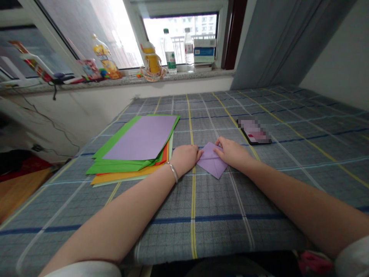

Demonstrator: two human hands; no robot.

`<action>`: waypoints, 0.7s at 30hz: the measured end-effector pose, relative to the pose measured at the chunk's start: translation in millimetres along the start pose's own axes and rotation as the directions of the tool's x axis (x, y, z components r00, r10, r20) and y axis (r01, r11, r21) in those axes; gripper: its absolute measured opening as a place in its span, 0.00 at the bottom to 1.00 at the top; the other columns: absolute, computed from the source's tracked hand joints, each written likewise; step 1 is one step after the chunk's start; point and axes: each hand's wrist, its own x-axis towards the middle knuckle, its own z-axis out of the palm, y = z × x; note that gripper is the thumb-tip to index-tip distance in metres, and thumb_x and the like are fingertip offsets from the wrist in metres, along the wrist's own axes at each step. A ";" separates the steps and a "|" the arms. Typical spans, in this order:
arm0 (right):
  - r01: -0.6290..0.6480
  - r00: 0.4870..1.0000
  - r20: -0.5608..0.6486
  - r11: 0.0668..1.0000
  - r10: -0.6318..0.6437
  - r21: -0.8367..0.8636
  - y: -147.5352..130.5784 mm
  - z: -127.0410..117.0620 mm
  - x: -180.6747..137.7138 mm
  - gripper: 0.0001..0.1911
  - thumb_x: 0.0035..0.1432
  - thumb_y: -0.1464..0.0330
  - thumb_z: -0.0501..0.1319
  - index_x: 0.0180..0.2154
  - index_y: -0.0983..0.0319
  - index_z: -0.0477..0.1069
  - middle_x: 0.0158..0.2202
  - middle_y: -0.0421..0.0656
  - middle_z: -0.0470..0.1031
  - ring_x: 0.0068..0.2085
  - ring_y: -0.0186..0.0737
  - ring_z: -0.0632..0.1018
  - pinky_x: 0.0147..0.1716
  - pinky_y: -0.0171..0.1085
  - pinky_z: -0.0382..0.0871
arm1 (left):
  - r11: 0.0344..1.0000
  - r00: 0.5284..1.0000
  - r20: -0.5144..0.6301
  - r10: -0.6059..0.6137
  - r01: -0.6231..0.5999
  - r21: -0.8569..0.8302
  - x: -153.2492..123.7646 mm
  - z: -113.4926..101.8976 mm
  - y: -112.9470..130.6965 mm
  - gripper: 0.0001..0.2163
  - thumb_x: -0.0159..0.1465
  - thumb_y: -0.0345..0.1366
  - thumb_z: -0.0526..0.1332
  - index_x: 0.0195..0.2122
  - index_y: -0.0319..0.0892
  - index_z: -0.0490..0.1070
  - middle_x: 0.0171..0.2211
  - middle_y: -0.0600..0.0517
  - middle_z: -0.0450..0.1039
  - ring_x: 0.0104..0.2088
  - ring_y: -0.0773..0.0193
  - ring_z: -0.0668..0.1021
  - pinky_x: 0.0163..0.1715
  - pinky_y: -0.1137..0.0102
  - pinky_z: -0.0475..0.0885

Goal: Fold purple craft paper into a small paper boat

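A folded piece of purple paper (215, 163) lies on the checked cloth between my hands, one corner pointing toward me. Crease lines cross its upper part. My left hand (186, 157), with a silver bangle at the wrist, is closed at the paper's left corner, its thumb on the edge. On the upper right edge, my right hand (230, 152) pinches the paper between thumb and fingers. To the left lies a stack of coloured sheets, with a flat purple sheet (141, 138) on top of green sheets (115, 166) and orange ones (121, 175).
A phone (255, 132) lies on the checked tablecloth (161, 238) to the right. Along the windowsill (121, 79) stand a yellow drink bottle (105, 57), a yellow flask (152, 61), two clear bottles and a box (204, 52). A grey curtain (268, 42) hangs at the right.
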 end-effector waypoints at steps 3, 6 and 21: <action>0.077 0.997 -0.014 0.997 -0.077 0.007 2.6 1.7 0.3 0.16 0.62 0.65 0.57 0.51 0.60 0.68 0.48 0.47 0.76 0.47 0.46 0.75 0.44 0.40 0.65 | 1.000 1.000 0.010 -0.007 0.007 -0.024 0.7 -0.2 -0.5 0.21 0.70 0.46 0.44 0.38 0.40 0.74 0.34 0.45 0.79 0.35 0.55 0.81 0.31 0.67 0.71; 0.112 0.994 -0.015 0.993 -0.112 -0.032 3.5 2.8 0.3 0.16 0.63 0.65 0.55 0.51 0.59 0.70 0.50 0.48 0.75 0.51 0.46 0.74 0.48 0.40 0.64 | 0.999 1.000 0.023 -0.021 0.022 -0.039 1.2 -1.5 -0.5 0.22 0.70 0.46 0.44 0.38 0.42 0.75 0.34 0.46 0.79 0.35 0.55 0.81 0.31 0.67 0.71; 0.044 0.999 -0.015 0.988 -0.047 -0.146 -2.7 0.7 -2.6 0.13 0.63 0.64 0.54 0.47 0.59 0.71 0.46 0.47 0.77 0.45 0.48 0.76 0.40 0.42 0.67 | 1.000 0.998 -0.068 0.005 -0.006 -0.008 2.1 -1.7 4.3 0.20 0.70 0.41 0.46 0.37 0.38 0.76 0.34 0.42 0.78 0.38 0.53 0.79 0.42 0.59 0.67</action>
